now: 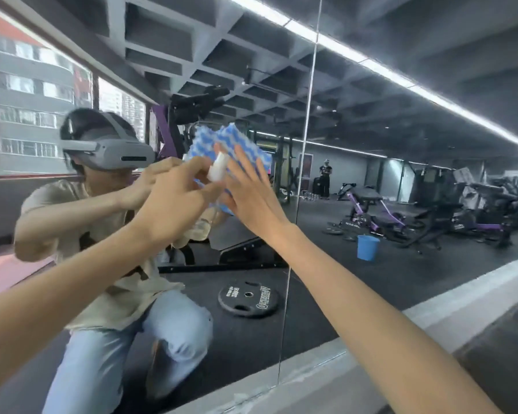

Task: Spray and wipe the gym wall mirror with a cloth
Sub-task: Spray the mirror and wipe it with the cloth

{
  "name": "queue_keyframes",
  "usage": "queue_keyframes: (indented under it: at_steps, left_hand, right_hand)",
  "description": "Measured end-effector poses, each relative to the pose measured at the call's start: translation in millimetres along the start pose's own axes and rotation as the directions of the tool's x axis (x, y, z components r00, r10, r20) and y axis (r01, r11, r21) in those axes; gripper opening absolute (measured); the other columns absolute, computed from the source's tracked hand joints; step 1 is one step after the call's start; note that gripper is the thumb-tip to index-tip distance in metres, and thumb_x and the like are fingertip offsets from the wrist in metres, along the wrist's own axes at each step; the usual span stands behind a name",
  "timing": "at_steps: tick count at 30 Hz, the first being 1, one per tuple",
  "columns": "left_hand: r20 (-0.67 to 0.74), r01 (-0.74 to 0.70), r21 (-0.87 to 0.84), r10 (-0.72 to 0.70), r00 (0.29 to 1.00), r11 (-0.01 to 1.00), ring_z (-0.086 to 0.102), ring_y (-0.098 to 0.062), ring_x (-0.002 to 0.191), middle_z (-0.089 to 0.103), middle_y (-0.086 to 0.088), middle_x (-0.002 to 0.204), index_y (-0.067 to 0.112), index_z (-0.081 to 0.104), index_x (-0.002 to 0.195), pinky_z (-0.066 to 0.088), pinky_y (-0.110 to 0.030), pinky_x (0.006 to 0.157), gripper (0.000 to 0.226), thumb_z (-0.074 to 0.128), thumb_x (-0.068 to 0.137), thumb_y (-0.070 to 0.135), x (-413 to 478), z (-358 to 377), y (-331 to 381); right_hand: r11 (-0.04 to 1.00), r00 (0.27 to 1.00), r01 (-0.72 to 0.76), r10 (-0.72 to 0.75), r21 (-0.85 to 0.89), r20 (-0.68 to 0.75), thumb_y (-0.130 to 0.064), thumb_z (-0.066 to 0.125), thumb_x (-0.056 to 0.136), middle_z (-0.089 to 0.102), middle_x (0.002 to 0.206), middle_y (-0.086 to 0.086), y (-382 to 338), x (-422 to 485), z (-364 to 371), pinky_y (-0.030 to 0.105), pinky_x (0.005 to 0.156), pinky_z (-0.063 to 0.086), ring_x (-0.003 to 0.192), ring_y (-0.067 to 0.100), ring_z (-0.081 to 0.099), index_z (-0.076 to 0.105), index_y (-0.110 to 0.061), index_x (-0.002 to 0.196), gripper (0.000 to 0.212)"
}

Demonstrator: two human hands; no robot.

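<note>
The wall mirror (pixel 380 186) fills the view, with a vertical seam (pixel 307 130) between two panels. A blue and white wavy-patterned cloth (pixel 245 147) lies flat on the glass, left of the seam. My right hand (pixel 251 192) presses it there with straight, spread fingers. My left hand (pixel 174 201) grips a small spray bottle (pixel 216 168), whose white nozzle points at the cloth from close by. The bottle's clear body shows below my fingers.
A grey ledge (pixel 449 312) runs along the mirror's base. The glass reflects my kneeling body, a black weight plate (pixel 247 297) on the dark floor, a blue bucket (pixel 367 248), purple and black gym machines (pixel 449 213) and a person standing far back.
</note>
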State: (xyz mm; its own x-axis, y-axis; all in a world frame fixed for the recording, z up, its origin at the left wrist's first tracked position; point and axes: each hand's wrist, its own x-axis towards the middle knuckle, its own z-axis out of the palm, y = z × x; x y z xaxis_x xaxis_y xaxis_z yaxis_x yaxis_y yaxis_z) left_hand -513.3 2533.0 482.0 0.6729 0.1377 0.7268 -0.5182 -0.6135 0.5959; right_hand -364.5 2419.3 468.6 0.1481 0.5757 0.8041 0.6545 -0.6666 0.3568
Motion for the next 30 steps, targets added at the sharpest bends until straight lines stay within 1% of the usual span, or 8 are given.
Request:
queue_keyframes:
  at_steps: [8, 13, 16, 20, 23, 27, 28, 30]
  left_hand:
    - [-0.037, -0.038, -0.003, 0.037, 0.999, 0.999, 0.058, -0.012, 0.072, 0.066, 0.001, 0.080, 0.021, 0.061, 0.089, 0.043, -0.025, 0.068, 0.008, 0.058, 0.093, 0.027, 30.3, 44.4, 21.8]
    - [-0.093, -0.057, 0.023, 0.059, 0.994, 0.998, 0.059, -0.021, 0.077, 0.067, -0.002, 0.082, 0.021, 0.063, 0.090, 0.045, -0.035, 0.073, 0.012, 0.061, 0.088, 0.032, 58.6, 107.4, 46.9]
    - [-0.165, -0.060, 0.042, 0.066, 0.984, 0.997, 0.055, -0.004, 0.058, 0.065, 0.006, 0.070, 0.021, 0.063, 0.087, 0.042, -0.018, 0.057, 0.005, 0.060, 0.090, 0.019, 87.0, 158.1, 57.8]
    - [-0.210, -0.049, 0.074, 0.064, 0.975, 0.996, 0.057, -0.007, 0.058, 0.065, -0.006, 0.082, 0.013, 0.061, 0.100, 0.040, -0.030, 0.059, 0.013, 0.058, 0.094, 0.025, 126.7, 211.3, 71.3]
    - [-0.249, -0.057, 0.121, 0.086, 0.965, 0.991, 0.056, -0.016, 0.063, 0.064, -0.007, 0.083, 0.012, 0.061, 0.101, 0.040, -0.030, 0.058, 0.018, 0.058, 0.094, 0.028, 150.4, 243.7, 79.9]
    - [-0.356, 0.032, 0.094, 0.004, 0.934, 0.995, 0.052, -0.020, 0.062, 0.059, -0.005, 0.074, 0.013, 0.057, 0.081, 0.040, -0.029, 0.056, 0.018, 0.060, 0.094, 0.025, 173.9, 271.1, 85.7]
    - [-0.370, 0.062, 0.105, -0.019, 0.929, 0.993, 0.054, -0.022, 0.065, 0.060, -0.005, 0.074, 0.014, 0.058, 0.079, 0.043, -0.030, 0.058, 0.018, 0.060, 0.094, 0.025, 180.5, 275.8, 87.0]
    - [-0.374, 0.106, 0.146, -0.045, 0.926, 0.984, 0.059, -0.028, 0.074, 0.065, -0.009, 0.082, 0.012, 0.062, 0.088, 0.048, -0.038, 0.071, 0.015, 0.058, 0.094, 0.024, 191.1, 289.2, 95.7]
  right_hand:
    - [0.963, 0.966, -0.204, 0.227, 0.179, -0.121, -0.022, 0.042, 0.103, 0.003, 0.165, -0.004, 42.5, 22.7, -6.8, 0.057, 0.120, -0.001, 0.151, 0.024, -0.008, 0.015, -0.027, 0.156, 0.060]
    - [0.874, 0.895, -0.360, 0.423, 0.327, -0.144, -0.012, 0.039, 0.098, -0.003, 0.165, -0.007, 118.0, 36.0, -19.5, 0.059, 0.113, -0.015, 0.149, 0.029, -0.016, 0.015, -0.027, 0.156, 0.065]
    - [0.933, 0.928, -0.280, 0.323, 0.227, -0.183, -0.014, 0.038, 0.098, -0.004, 0.165, -0.006, 184.0, 34.3, -25.1, 0.060, 0.115, -0.013, 0.150, 0.026, -0.015, 0.012, -0.026, 0.157, 0.066]
    - [0.926, 0.907, -0.311, 0.356, 0.214, -0.226, -0.014, 0.038, 0.098, -0.004, 0.165, -0.006, 278.0, 36.0, -31.8, 0.056, 0.118, -0.007, 0.150, 0.023, -0.011, 0.010, -0.026, 0.156, 0.065]
    - [0.831, 0.786, -0.445, 0.541, 0.335, -0.299, -0.016, 0.039, 0.098, 0.004, 0.164, -0.008, 371.4, 31.9, -37.2, 0.053, 0.120, -0.003, 0.151, 0.024, -0.005, 0.018, -0.027, 0.155, 0.062]
    - [0.475, 0.489, -0.669, 0.861, 0.572, -0.142, -0.035, 0.030, 0.104, 0.004, 0.164, -0.007, 461.6, 34.7, -52.8, 0.057, 0.118, -0.002, 0.151, 0.029, -0.003, 0.022, -0.030, 0.155, 0.051]
    - [0.488, 0.514, -0.652, 0.847, 0.581, -0.134, -0.044, 0.027, 0.104, 0.002, 0.165, -0.007, 460.7, 43.1, -54.1, 0.059, 0.117, -0.006, 0.151, 0.032, -0.006, 0.020, -0.032, 0.155, 0.053]
    - [0.744, 0.713, -0.527, 0.650, 0.412, -0.262, -0.056, 0.022, 0.101, -0.002, 0.165, -0.008, 443.7, 54.4, -47.0, 0.062, 0.114, -0.013, 0.149, 0.035, -0.011, 0.015, -0.039, 0.155, 0.056]
